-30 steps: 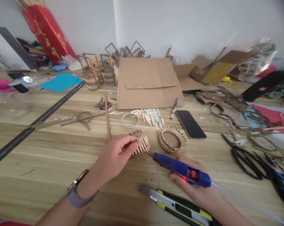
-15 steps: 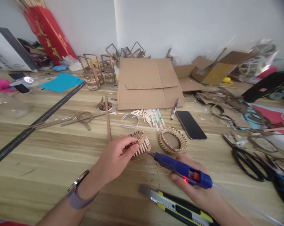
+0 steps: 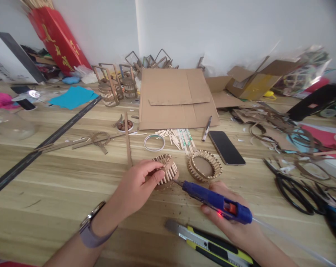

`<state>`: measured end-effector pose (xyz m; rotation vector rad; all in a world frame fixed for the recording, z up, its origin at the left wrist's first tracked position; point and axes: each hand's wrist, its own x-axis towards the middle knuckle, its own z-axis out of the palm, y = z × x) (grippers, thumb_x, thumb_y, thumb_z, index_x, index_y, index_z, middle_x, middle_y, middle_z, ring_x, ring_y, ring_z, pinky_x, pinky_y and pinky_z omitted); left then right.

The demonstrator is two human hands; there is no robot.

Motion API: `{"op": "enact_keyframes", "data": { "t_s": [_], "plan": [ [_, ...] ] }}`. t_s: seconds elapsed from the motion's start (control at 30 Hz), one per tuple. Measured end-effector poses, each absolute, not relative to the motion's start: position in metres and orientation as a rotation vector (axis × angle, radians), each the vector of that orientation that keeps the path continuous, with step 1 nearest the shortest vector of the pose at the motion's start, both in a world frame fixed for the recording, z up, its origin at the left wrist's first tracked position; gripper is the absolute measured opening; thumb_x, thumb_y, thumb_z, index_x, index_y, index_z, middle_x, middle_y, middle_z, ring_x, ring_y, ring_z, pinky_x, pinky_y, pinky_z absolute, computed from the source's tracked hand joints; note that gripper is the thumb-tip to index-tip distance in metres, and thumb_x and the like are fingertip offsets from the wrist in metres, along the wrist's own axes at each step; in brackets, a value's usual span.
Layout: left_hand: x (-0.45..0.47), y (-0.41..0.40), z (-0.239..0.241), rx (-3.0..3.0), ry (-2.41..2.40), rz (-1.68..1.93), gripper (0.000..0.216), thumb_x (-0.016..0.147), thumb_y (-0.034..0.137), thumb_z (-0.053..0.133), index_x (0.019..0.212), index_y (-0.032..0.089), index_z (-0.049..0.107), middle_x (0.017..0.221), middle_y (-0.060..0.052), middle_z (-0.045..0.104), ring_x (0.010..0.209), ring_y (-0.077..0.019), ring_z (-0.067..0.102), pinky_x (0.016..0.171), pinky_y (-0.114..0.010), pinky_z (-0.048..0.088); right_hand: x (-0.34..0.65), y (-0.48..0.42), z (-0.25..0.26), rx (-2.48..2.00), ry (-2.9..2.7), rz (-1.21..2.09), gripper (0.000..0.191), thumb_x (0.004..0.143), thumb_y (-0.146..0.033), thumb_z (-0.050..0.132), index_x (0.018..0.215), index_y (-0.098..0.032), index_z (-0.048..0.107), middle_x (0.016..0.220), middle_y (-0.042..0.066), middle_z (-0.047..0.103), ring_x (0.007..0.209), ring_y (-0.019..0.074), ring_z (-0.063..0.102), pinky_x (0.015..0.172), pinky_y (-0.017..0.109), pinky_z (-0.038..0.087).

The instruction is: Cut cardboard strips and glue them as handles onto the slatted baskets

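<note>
My left hand (image 3: 134,189) grips a small round basket of cardboard and wooden sticks (image 3: 168,171), tilted on the wooden table. My right hand (image 3: 234,224) holds a blue hot glue gun (image 3: 216,202) with a red light on; its nozzle touches the basket's lower right side. A second stick-and-cardboard ring (image 3: 204,170) lies flat just right of the basket, close to the glue gun.
A yellow-and-black utility knife (image 3: 209,244) lies near my right wrist. A black phone (image 3: 226,147), a pen (image 3: 206,128), loose sticks (image 3: 179,137), a tape ring (image 3: 154,142) and flat cardboard (image 3: 176,98) lie behind. Black scissors (image 3: 293,189) and scraps crowd the right. A long black ruler (image 3: 45,142) crosses the left.
Almost nothing differs. Both hands keep their hold, and the glue gun nozzle stays at the basket's side.
</note>
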<state>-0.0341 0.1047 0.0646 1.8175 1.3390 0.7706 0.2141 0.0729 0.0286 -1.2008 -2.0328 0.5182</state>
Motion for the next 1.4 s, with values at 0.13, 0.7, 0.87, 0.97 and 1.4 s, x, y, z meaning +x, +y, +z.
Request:
{"op": "enact_keyframes", "data": {
  "t_s": [0.13,0.7,0.87,0.97,1.4],
  "plan": [
    [-0.035,0.105,0.065,1.818,1.360,0.770,0.025,0.093,0.034,0.049,0.096,0.021,0.070,0.098,-0.001,0.073,0.088,-0.0181,0.065,0.075,-0.026,0.047,0.213,0.073,0.032,-1.227,-2.030,0.534,0.036,0.088,-0.041,0.058,0.061,-0.024,0.042,0.058,-0.002,0.048,0.057,0.0169,0.052,0.053,0.030,0.042],
    [-0.036,0.107,0.064,1.777,1.420,0.794,0.029,0.093,0.038,0.049,0.105,0.022,0.069,0.101,-0.002,0.074,0.089,-0.0198,0.066,0.076,-0.028,0.049,0.226,0.073,0.024,-1.325,-2.020,0.563,0.034,0.082,-0.049,0.063,0.063,-0.024,0.053,0.060,0.001,0.058,0.058,0.0185,0.055,0.055,0.032,0.047],
    [-0.035,0.109,0.053,2.040,1.430,0.824,0.030,0.093,0.035,0.046,0.100,0.020,0.072,0.105,-0.007,0.073,0.100,-0.0248,0.064,0.088,-0.039,0.049,0.272,0.057,0.039,-1.566,-1.371,1.118,0.036,0.081,-0.055,0.063,0.092,-0.021,0.070,0.083,0.009,0.072,0.073,0.0244,0.068,0.062,0.037,0.056],
    [-0.034,0.110,0.043,2.302,1.423,0.805,0.029,0.092,0.031,0.046,0.094,0.024,0.074,0.101,-0.008,0.075,0.109,-0.0300,0.061,0.098,-0.051,0.042,0.304,0.042,0.050,-1.466,-1.110,1.461,0.032,0.078,-0.043,0.070,0.103,-0.024,0.072,0.093,0.012,0.072,0.085,0.0280,0.070,0.061,0.038,0.056],
    [-0.027,0.097,0.038,2.518,1.417,0.490,0.019,0.090,0.022,0.056,0.096,0.024,0.073,0.101,-0.005,0.077,0.118,-0.0323,0.057,0.107,-0.061,0.028,0.357,0.007,0.031,-1.484,-0.952,1.482,0.033,0.074,-0.034,0.077,0.106,-0.030,0.077,0.102,0.020,0.074,0.092,0.0345,0.072,0.075,0.043,0.058]
  ]
}}
